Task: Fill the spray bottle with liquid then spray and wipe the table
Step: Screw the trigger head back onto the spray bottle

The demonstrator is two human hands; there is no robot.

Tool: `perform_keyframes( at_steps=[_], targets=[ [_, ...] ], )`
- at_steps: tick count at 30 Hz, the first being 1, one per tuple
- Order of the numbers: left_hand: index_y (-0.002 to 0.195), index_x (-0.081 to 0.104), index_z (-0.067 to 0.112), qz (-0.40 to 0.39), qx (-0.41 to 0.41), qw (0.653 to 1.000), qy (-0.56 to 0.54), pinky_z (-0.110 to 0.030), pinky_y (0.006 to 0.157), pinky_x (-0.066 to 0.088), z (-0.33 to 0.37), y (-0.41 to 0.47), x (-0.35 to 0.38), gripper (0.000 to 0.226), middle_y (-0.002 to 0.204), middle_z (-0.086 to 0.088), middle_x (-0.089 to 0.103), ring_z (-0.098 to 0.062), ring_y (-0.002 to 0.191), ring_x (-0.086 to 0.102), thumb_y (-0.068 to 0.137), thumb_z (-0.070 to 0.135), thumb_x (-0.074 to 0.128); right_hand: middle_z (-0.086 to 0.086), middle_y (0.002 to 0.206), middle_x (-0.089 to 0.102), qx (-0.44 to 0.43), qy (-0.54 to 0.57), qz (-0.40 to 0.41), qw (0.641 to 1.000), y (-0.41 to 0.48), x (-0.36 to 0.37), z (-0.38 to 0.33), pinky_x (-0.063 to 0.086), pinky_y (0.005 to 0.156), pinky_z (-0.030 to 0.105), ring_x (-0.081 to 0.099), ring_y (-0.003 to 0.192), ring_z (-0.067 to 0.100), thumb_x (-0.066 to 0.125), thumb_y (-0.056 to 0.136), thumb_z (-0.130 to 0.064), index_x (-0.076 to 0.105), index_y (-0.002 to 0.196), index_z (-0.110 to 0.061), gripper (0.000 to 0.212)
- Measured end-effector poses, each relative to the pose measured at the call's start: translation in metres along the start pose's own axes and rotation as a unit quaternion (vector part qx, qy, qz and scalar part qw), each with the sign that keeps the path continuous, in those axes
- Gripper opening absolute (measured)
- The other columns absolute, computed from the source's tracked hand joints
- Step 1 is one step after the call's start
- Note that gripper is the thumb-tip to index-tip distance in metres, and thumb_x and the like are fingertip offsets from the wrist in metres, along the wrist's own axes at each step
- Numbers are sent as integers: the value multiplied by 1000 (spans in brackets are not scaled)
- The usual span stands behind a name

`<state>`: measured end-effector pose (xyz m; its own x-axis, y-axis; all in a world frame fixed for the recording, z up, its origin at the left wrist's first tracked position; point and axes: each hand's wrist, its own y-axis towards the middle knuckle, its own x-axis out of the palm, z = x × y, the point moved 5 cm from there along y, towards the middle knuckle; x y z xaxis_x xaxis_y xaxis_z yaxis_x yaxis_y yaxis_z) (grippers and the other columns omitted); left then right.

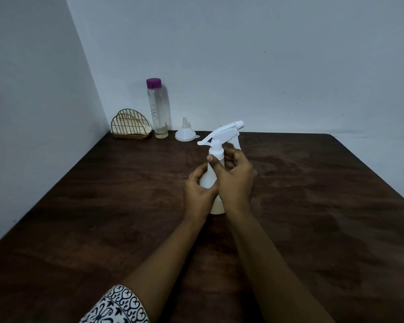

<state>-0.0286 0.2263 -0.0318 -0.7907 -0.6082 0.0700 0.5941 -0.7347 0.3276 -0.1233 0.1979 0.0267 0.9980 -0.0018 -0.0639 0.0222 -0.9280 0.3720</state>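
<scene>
On table [79, 206], spray bottle [216, 157], left hand [200, 191], right hand [234, 178] gripping, apparently.

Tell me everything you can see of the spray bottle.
The spray bottle is translucent white plastic, with a white trigger head fitted on its neck and the nozzle aimed right and away. It stands upright with its base on the dark wooden table, near the middle. The left hand grips its body; the right hand curls round the neck. Its fill level cannot be told.

bottle [158, 108], funnel [185, 132], rack [130, 125] crowd far-left corner
</scene>
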Motion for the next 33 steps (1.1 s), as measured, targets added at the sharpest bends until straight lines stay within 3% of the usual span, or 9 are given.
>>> perform_keyframes(
  at_steps=[6,9,12,17,20,22,25,28,33],
  targets=[
    [116,63,21,-10,10,999,43,-45,93,52,-1,-1,2,49,114,0,67,-15,107,63,71,39,72,-11,96,64,-8,-37,-110,993,13,-1,-4,51,79,19,60,83,-4,70,83,-24,62,112,-17,31],
    [123,54,29,-71,4,994,78,-43,98,49,-4,0,-2,59,122,2,62,-12,114,58,68,47,70,-4,104,65,-15,-73,-184,980,16,3,-4,50,85,30,60,94,9,61,90,-24,60,112,-17,23],
    [125,47,38,-147,-23,984,95,-41,101,47,-9,4,-8,70,130,5,55,-10,119,53,61,52,74,-7,103,64,-1,-66,-226,972,20,2,-4,48,87,27,59,96,7,59,91,-25,59,117,-20,27],
    [127,46,36,-169,-22,979,110,-41,101,47,-12,5,-9,75,129,7,54,-11,120,52,60,50,77,-3,95,70,-51,-90,-138,985,19,1,-3,52,80,29,65,90,12,67,85,-26,66,108,-17,24],
    [116,45,41,-128,3,986,108,-11,91,44,0,-4,-1,64,119,14,55,8,110,52,58,49,69,1,87,71,-70,-111,-68,989,16,-1,-1,53,74,32,67,82,17,70,82,-30,68,98,-16,21],
    [120,48,31,-88,25,989,119,-4,85,40,5,-11,4,68,117,14,54,12,108,50,58,50,65,2,82,71,-80,-117,-39,989,14,-3,-1,52,71,33,66,77,20,70,81,-32,68,92,-15,20],
    [129,46,21,-41,40,989,137,-29,96,46,2,-20,12,73,125,9,51,-7,117,51,63,48,64,-2,76,68,-80,-109,-34,990,14,-4,0,48,66,31,62,69,16,69,82,-33,66,85,-14,20],
    [134,39,26,-62,10,985,163,-40,101,44,0,-21,13,82,130,14,42,-11,123,45,61,53,67,-2,84,71,-55,-121,-95,987,23,-9,6,53,74,34,67,80,16,68,82,-36,67,96,-20,21],
    [124,34,54,-241,-94,957,131,-25,97,41,-2,-4,-8,76,137,14,36,-9,126,41,64,47,79,-3,105,71,2,-14,-306,952,38,-18,4,53,91,30,66,99,8,66,87,-22,64,115,-15,29]
  ],
)
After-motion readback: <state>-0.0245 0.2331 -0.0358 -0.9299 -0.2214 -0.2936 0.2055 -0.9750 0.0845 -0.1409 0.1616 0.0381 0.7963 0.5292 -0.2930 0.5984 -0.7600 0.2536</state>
